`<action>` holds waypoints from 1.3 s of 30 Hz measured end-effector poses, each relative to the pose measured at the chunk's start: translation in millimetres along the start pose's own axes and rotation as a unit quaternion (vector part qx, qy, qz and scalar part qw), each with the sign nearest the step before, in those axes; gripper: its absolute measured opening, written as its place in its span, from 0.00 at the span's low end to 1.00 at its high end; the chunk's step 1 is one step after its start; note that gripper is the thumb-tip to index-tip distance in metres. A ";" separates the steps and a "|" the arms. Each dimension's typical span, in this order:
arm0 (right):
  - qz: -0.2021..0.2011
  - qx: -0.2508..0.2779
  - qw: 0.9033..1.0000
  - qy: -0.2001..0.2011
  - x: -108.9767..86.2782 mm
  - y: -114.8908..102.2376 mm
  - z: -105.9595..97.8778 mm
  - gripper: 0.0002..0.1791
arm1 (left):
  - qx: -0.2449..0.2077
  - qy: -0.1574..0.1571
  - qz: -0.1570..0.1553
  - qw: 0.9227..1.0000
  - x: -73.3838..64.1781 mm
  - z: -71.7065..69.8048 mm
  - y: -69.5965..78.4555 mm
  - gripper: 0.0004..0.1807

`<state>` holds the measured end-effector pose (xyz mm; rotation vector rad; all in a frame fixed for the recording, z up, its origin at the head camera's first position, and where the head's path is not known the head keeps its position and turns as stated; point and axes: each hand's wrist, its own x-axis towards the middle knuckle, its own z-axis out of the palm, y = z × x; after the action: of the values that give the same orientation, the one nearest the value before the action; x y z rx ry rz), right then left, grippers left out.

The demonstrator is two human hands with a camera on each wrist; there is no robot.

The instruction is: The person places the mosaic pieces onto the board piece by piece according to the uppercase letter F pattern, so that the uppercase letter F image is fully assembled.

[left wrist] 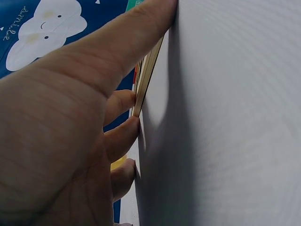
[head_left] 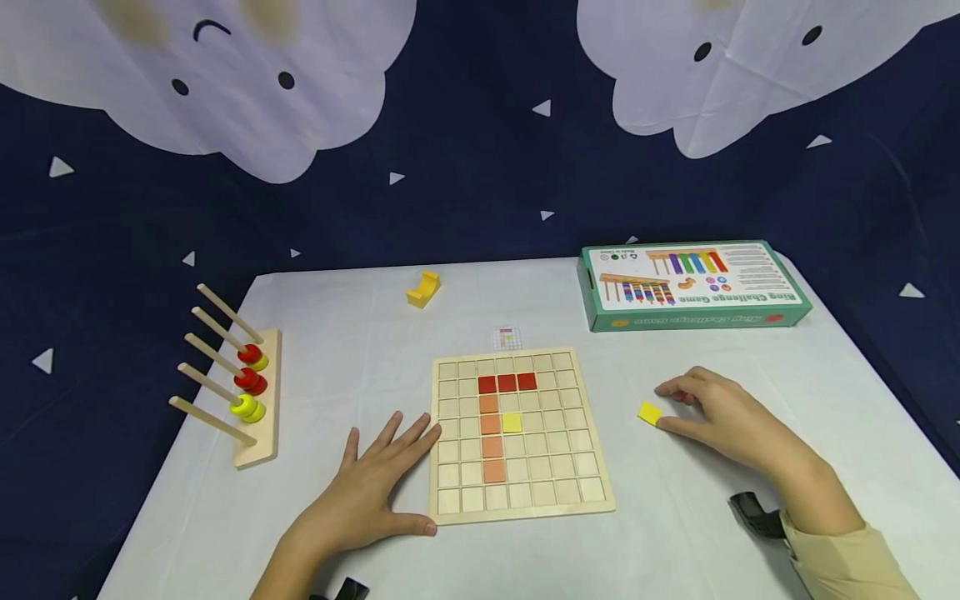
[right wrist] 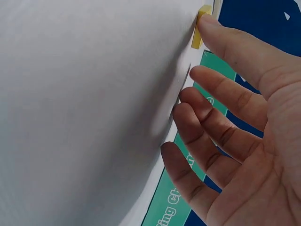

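Observation:
In the head view my left hand lies spread on the table, its thumb and index finger touching the left edge of a wooden grid board. On the board are red tiles in a row, orange tiles in a column below, and a yellow tile beside the column. To the right, my right hand touches a loose yellow tile with its thumb. The other fingers are bent and apart from that tile. A small pattern card lies behind the board.
A peg stand with red and yellow rings is at the left. A yellow curved block lies at the back, and a green-sided box at the back right. A dark patterned cloth hangs behind the white table.

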<state>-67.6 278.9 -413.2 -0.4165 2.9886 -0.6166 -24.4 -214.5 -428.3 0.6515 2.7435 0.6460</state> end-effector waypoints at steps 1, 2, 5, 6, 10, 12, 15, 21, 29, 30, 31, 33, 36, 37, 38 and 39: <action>-0.002 -0.001 1.000 0.000 0.5 -0.3 0.0 0.25 | 0.000 0.000 0.001 1.000 0.0 -0.2 0.1 0.65; -0.003 -0.002 1.000 0.000 1.0 -0.8 -0.1 0.25 | 0.000 0.001 0.001 1.000 -0.1 -0.1 0.0 0.64; -0.006 -0.001 1.000 -0.003 2.9 -3.1 0.1 0.25 | 0.000 0.001 0.002 1.000 -0.2 -0.4 0.2 0.64; -0.006 0.001 1.000 -0.004 3.5 -4.0 0.3 0.25 | 0.000 0.001 0.002 1.000 -0.1 -0.4 0.1 0.65; -0.006 0.007 1.000 -0.008 5.8 -8.0 1.5 0.25 | -0.001 -0.001 0.000 1.000 0.5 0.2 0.2 0.65; -0.007 0.007 1.000 -0.008 6.6 -9.6 2.3 0.24 | -0.001 -0.002 -0.002 1.000 1.0 0.8 0.2 0.65; -0.011 0.005 1.000 -0.007 8.1 -11.0 3.9 0.22 | -0.003 -0.006 -0.006 1.000 1.5 1.2 0.5 0.65; -0.019 0.001 1.000 -0.004 10.3 -11.0 4.7 0.19 | -0.004 -0.006 -0.005 1.000 1.0 0.5 0.6 0.65; -0.034 -0.006 0.999 0.007 12.5 -9.1 2.9 0.15 | -0.007 -0.007 -0.005 1.000 0.7 -0.5 0.7 0.65; -0.034 -0.006 0.999 0.007 12.9 -8.8 2.6 0.14 | -0.007 -0.007 -0.005 1.000 0.8 -0.5 0.8 0.65; -0.035 -0.005 0.999 0.007 13.3 -8.5 2.4 0.14 | -0.007 -0.007 -0.006 1.000 0.8 -0.4 1.0 0.65; -0.037 -0.004 0.999 0.005 14.2 -7.8 2.2 0.13 | -0.006 -0.008 -0.007 1.000 1.2 0.1 1.2 0.65; -0.040 -0.002 0.999 0.004 15.2 -7.8 1.9 0.13 | -0.002 -0.007 -0.008 1.000 1.6 0.5 1.7 0.65; -0.040 -0.002 0.999 0.003 15.6 -8.1 1.9 0.13 | -0.002 -0.009 -0.009 1.000 1.6 0.5 1.6 0.65; -0.042 -0.002 0.999 0.002 16.1 -8.5 1.8 0.13 | -0.001 -0.009 -0.009 1.000 1.6 0.4 1.6 0.65; -0.043 -0.002 0.999 0.002 16.6 -9.3 1.5 0.12 | -0.002 -0.009 -0.010 1.000 1.6 0.1 1.6 0.65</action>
<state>-81.1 265.6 -411.0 -0.5466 2.9891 -0.6190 -25.2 -212.5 -427.9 0.6260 2.7285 0.6377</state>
